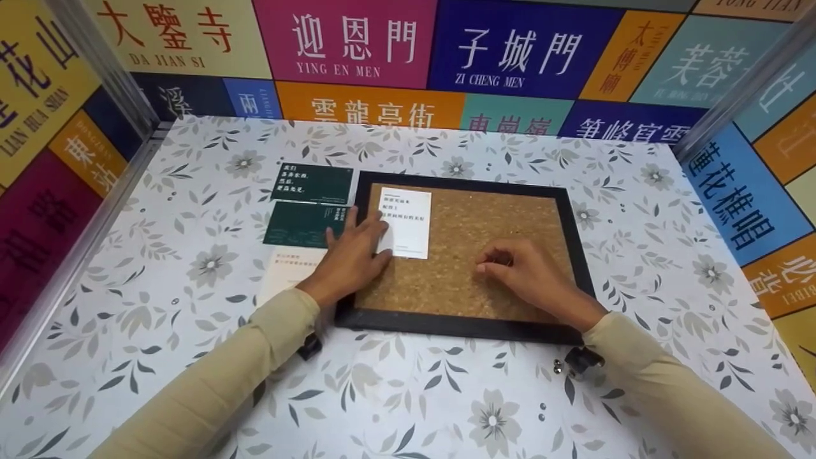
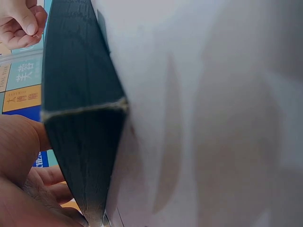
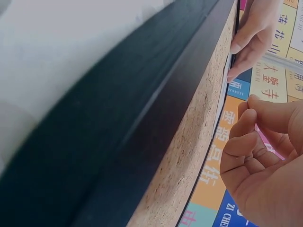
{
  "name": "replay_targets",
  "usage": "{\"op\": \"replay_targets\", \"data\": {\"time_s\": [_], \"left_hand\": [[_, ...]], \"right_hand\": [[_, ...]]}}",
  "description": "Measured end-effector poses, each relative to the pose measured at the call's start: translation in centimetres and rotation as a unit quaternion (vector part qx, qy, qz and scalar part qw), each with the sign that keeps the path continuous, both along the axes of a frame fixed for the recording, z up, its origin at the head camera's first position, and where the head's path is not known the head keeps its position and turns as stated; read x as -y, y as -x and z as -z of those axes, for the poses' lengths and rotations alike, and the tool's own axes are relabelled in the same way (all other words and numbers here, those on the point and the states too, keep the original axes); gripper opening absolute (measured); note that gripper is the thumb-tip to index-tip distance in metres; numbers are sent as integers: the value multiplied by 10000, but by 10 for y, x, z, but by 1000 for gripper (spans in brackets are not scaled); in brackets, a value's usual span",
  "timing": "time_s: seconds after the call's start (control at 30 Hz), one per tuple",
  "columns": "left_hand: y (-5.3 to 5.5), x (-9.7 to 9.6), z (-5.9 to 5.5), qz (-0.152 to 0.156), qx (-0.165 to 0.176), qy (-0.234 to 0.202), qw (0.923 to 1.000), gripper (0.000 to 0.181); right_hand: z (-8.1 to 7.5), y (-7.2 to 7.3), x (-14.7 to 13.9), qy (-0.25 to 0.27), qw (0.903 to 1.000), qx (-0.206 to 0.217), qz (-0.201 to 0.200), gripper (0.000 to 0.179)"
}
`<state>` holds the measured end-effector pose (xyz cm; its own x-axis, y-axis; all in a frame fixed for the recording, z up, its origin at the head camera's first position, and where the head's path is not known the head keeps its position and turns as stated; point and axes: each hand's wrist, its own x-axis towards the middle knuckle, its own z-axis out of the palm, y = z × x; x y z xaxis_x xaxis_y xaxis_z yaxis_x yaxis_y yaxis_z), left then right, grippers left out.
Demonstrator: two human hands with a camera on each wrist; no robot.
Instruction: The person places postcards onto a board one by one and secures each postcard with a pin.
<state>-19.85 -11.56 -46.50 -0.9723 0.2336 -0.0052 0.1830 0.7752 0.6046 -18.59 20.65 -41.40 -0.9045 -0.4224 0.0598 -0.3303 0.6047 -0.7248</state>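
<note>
A cork board (image 1: pixel 459 287) with a black frame lies on the table. On its upper left is a white card (image 1: pixel 408 223) with printed writing. My left hand (image 1: pixel 357 255) rests across the frame's left side, fingers spread, its fingertips and thumb on the card's left edge. Over the cork, right of the card, my right hand (image 1: pixel 526 271) brings thumb and forefinger together, other fingers curled. A tiny light speck (image 2: pixel 37 36) shows at those fingertips in the left wrist view; its kind is too small to tell. In the right wrist view the right hand (image 3: pixel 265 161) hovers above the cork.
Left of the board lie two dark green cards (image 1: pixel 312 183) and a pale card (image 1: pixel 290 271), the latter partly behind the left forearm. A flower-patterned cover (image 1: pixel 414 395) spreads over the table. Panels with large characters (image 1: pixel 357 44) stand behind and at both sides.
</note>
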Motion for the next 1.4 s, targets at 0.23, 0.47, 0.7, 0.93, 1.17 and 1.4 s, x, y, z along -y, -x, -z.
{"op": "replay_targets", "data": {"time_s": [0.23, 0.47, 0.7, 0.93, 1.17, 1.4], "left_hand": [[5, 1, 9, 4, 8, -24, 10000, 56], [-1, 0, 0, 25, 12, -6, 10000, 55], [-5, -2, -8, 8, 68, -7, 10000, 56], [-10, -4, -20, 4, 168, 80, 9998, 57], [-11, -3, -15, 39, -45, -61, 10000, 55], [-11, -4, -17, -11, 8, -26, 10000, 55]], "right_hand": [[2, 7, 1, 135, 9995, 256, 131, 4], [6, 16, 2, 180, 9987, 427, 232, 5], [6, 22, 2, 100, 9989, 299, 343, 6], [4, 25, 3, 94, 9990, 261, 359, 4], [1, 30, 4, 3, 9989, 248, 398, 7], [-2, 34, 8, -134, 9985, 323, 421, 7]]}}
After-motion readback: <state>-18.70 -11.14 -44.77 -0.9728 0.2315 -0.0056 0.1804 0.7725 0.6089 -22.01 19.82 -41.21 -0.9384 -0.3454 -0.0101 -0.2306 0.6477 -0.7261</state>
